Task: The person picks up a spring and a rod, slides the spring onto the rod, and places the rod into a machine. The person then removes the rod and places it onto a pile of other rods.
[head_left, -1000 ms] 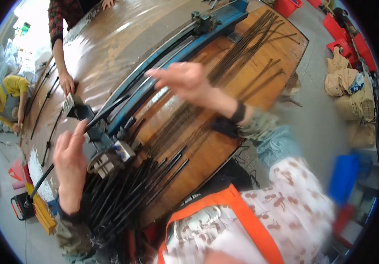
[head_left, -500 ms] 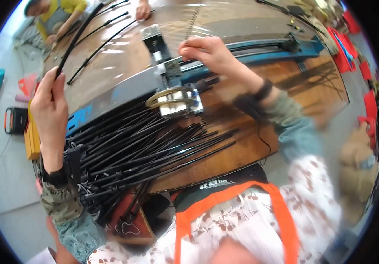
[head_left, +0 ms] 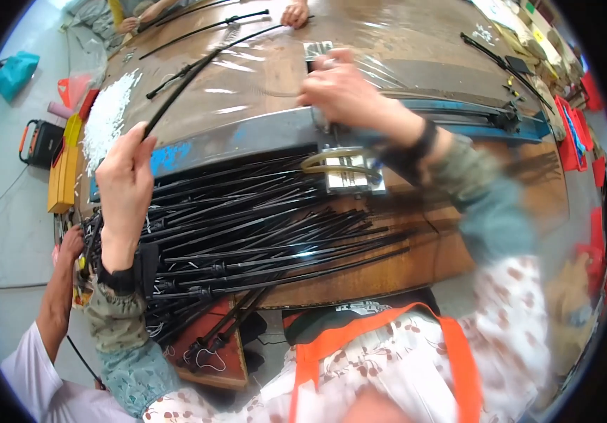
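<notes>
My left hand (head_left: 126, 173) is closed around the lower end of a thin black rod (head_left: 176, 93), which slants up and away over the table. My right hand (head_left: 342, 90) is raised above the metal rail, fingers pinched and blurred. A faint streak left of its fingertips looks like the thin coil spring (head_left: 272, 92), smeared by motion. Below that hand sits a silver metal block (head_left: 346, 182) with a loop of tan tubing (head_left: 339, 159). Many black rods (head_left: 247, 218) lie heaped between my arms, close to my left wrist.
A long grey-blue metal rail (head_left: 233, 134) crosses the table. Small white pieces (head_left: 109, 116) lie heaped at left. Co-workers' hands (head_left: 295, 13) show at the far side, another person's arm (head_left: 60, 289) at lower left. A yellow box (head_left: 64, 176) stands at the left edge.
The whole view has shifted, moving the scene rightward. My right hand has lowered relative to the rail, and the spring that stood up from it is now a blur. A person's arm has appeared at left.
</notes>
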A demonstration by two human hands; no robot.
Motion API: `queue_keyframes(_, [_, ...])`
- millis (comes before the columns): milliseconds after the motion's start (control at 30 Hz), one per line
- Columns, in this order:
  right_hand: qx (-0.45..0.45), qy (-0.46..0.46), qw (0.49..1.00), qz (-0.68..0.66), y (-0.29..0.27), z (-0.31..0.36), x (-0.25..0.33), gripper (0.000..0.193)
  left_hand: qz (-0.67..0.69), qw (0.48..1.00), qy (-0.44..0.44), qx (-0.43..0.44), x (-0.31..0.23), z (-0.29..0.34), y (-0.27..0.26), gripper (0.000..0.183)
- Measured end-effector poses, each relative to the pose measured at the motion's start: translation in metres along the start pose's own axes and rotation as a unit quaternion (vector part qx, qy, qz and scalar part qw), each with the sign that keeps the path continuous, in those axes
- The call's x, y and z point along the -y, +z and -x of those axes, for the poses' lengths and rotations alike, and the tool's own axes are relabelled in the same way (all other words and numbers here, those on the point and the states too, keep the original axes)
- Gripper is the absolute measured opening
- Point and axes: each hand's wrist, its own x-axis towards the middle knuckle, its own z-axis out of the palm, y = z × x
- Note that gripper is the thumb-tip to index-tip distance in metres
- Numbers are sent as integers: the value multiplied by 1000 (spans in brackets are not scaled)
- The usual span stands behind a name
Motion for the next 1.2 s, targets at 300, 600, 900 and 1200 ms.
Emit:
queue_keyframes(300, [14,182,954,239,-139,218,-107,13,-48,983,80,160,22,-12,52,18])
queue_keyframes(600, [45,230,944,232,-148,304,-150,10,71,969,149,186,-48,-43,180,20])
queue_keyframes(900, [-3,254,946,202,-137,288,-140,11,119,983,71,120,-54,-39,170,22])
queue_keyframes(1200, [-13,263,944,197,-134,290,-136,12,134,987,51,73,-52,-25,180,23])
